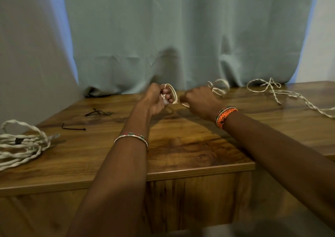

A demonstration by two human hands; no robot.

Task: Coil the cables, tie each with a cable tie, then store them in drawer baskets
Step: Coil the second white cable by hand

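A white twisted cable (220,90) runs between both hands above the far part of the wooden table (181,146). My left hand (157,99) is closed around a small loop of it at the centre. My right hand (199,102) grips the same cable just to the right, with a loop sticking out past its knuckles. The cable's loose length (290,95) trails across the table's far right. A coiled white cable (21,144) bound by a black tie lies at the left edge. Two loose black cable ties (73,127) (98,112) lie left of my left arm.
A grey-green curtain (181,37) hangs right behind the table's far edge. A white wall (27,55) stands at the left. The table's front edge and wooden front panel (199,200) are below my forearms. No drawer basket is in view.
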